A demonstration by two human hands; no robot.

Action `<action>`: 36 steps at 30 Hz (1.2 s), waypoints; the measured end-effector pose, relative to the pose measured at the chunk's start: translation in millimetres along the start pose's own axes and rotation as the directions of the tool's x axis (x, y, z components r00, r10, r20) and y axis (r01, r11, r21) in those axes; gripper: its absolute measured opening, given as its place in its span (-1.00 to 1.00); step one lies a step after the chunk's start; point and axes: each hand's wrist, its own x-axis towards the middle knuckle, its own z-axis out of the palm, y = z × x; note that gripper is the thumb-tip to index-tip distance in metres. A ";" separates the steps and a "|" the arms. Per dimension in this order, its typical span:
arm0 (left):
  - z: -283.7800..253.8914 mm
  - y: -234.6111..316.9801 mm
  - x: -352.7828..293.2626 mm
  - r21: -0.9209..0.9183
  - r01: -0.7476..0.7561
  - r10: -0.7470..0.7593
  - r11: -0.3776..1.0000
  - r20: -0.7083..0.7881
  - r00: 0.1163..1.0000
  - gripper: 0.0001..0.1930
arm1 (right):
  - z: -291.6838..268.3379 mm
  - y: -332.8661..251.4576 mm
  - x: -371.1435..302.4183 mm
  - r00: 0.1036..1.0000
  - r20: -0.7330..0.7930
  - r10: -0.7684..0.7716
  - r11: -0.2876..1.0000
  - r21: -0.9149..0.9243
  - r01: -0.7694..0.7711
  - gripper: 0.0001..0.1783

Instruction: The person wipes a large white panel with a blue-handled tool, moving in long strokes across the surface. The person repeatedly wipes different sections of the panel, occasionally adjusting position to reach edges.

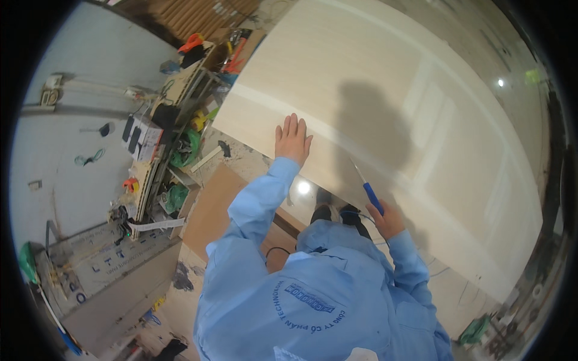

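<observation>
Workshop, cluttered shelf (158, 166), large pale board (301, 66), blue-handled tool (372, 196), cardboard sheet (212, 209), blue work jacket (247, 295)

**Parts Hiding from View**

The right hand (390, 220) is covering the butt of the blue-handled tool (371, 195), whose tip is blurring against the panel (313, 60). The panel's near edge is partly hiding the feet (324, 197); the picture's top is cutting off the panel's far-left corner. Beyond its left edge, clutter (192, 53) is lying too small to identify.
</observation>
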 end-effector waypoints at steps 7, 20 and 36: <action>10.2 30.9 -15.6 -0.048 -0.141 0.139 0.989 -0.035 0.990 -0.48 | -12.2 7.6 -29.2 0.999 0.020 0.048 0.998 0.049 -0.049 -0.33; 20.7 112.0 -37.0 -0.106 -0.302 0.304 0.947 -0.001 0.953 -0.47 | -30.9 29.0 -52.6 0.990 -0.100 0.098 0.994 0.062 -0.092 -0.41; 66.8 385.2 -90.9 -0.119 -0.617 0.617 0.778 0.328 0.715 -0.20 | -139.2 301.9 -206.7 0.742 -0.392 0.545 0.835 0.331 -0.439 -0.19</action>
